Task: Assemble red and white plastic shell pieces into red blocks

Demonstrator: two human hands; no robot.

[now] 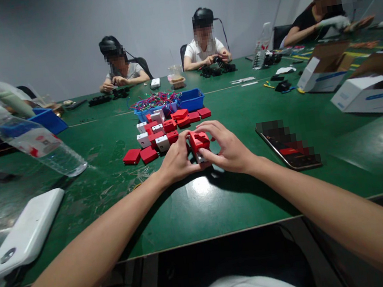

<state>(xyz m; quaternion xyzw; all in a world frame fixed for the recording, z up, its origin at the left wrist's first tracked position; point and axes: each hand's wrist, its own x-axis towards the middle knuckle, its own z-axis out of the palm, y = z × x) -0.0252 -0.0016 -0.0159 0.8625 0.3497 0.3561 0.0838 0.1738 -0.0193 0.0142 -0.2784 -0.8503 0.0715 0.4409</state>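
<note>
Cupping a small red-and-white box [199, 141], my left hand [175, 161] and right hand [231, 148] curl around opposite sides of it, at or just above the green tabletop [237, 211]. It looks light, stiff and slightly slick, probably plastic, so its flat sides seem the best hold. Just beyond lie more red and white boxes [156, 137], then a blue bin [193, 102]; to my right, a phone [283, 146].

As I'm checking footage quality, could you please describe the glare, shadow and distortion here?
Head view: bright glare on the table below the left hand; dark shadow under the right hand; the bottle looks stretched and tilted, probably by wide-angle distortion; the phone is partly pixelated.
</note>
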